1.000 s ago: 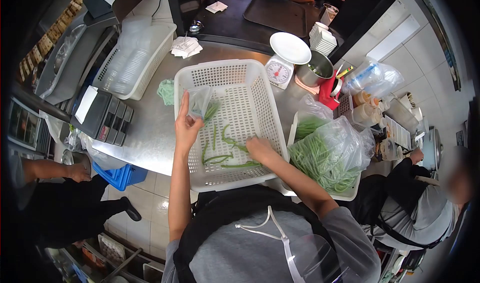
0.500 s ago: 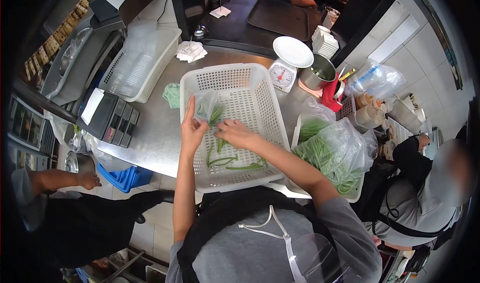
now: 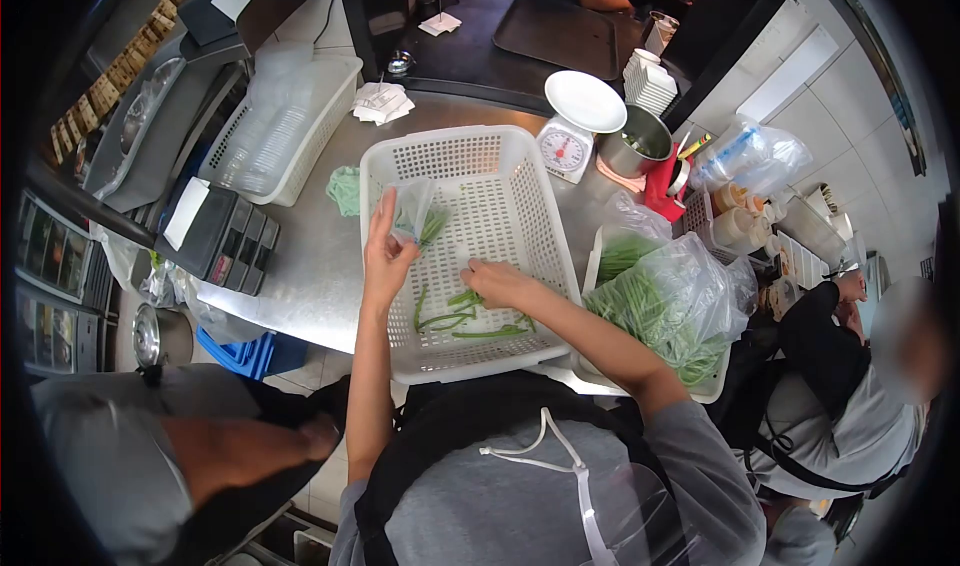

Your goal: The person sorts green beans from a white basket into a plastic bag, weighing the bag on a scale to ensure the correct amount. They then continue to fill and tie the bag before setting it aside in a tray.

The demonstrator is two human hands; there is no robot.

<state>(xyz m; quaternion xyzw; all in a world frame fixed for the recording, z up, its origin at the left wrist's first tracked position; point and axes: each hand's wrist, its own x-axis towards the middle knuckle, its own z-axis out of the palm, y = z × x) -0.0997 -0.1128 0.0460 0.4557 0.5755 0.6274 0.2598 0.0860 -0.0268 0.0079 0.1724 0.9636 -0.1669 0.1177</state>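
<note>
A white perforated basket [image 3: 515,181] stands on the steel counter before me. My left hand [image 3: 386,256] is in its left half, closed on a small clear plastic bag [image 3: 411,209]. Cut green stalks [image 3: 433,228] show in and beside the bag's mouth. Lower and to the right, my right hand [image 3: 492,284] has its fingers pinched together over the basket floor; anything between them is too small to make out. Loose green pieces [image 3: 462,311] lie just below its fingertips, and longer stalks [image 3: 490,333] rest near the front of the basket.
Right of the basket are bagged greens [image 3: 660,306] in a white tray. A scale [image 3: 565,151] and a metal pot [image 3: 637,141] stand behind. Plastic containers [image 3: 270,136] fill a basket at the left. Co-workers stand on both sides; another person is beyond the counter.
My right hand has moved right and slightly down, away from the bag. My left hand has barely moved. The co-worker on the left has come closer.
</note>
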